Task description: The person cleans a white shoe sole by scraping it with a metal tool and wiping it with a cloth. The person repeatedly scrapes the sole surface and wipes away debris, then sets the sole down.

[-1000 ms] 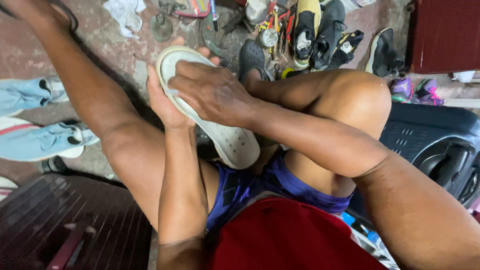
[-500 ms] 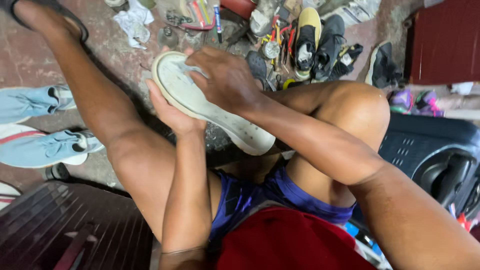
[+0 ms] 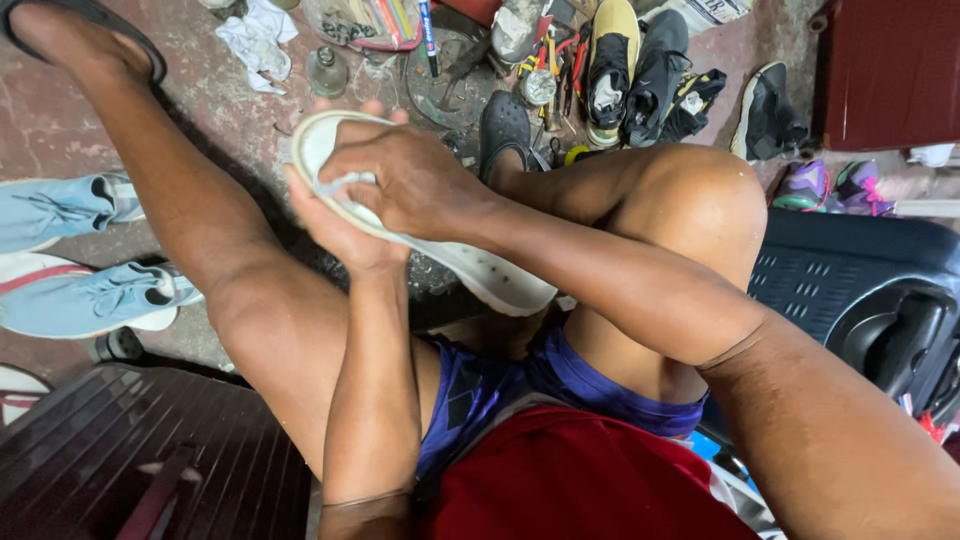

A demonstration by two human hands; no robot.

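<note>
White shoe sole (image 3: 480,272) held tilted above the lap, between the knees. Left hand (image 3: 335,225) cupped under its upper end; right hand (image 3: 405,180) closed over a white cloth (image 3: 338,186) pressed on top. Pale blue sneakers (image 3: 95,295) on the floor (image 3: 60,125) left; tools and dark shoes (image 3: 660,75) beyond.

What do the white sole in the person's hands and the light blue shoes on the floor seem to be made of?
White sole: probably rubber or foam, matte, scuffed, dotted with small holes. Light blue shoes: apparently knit or canvas fabric upper, soft and creased, on smooth white soles that look rubbery.
</note>
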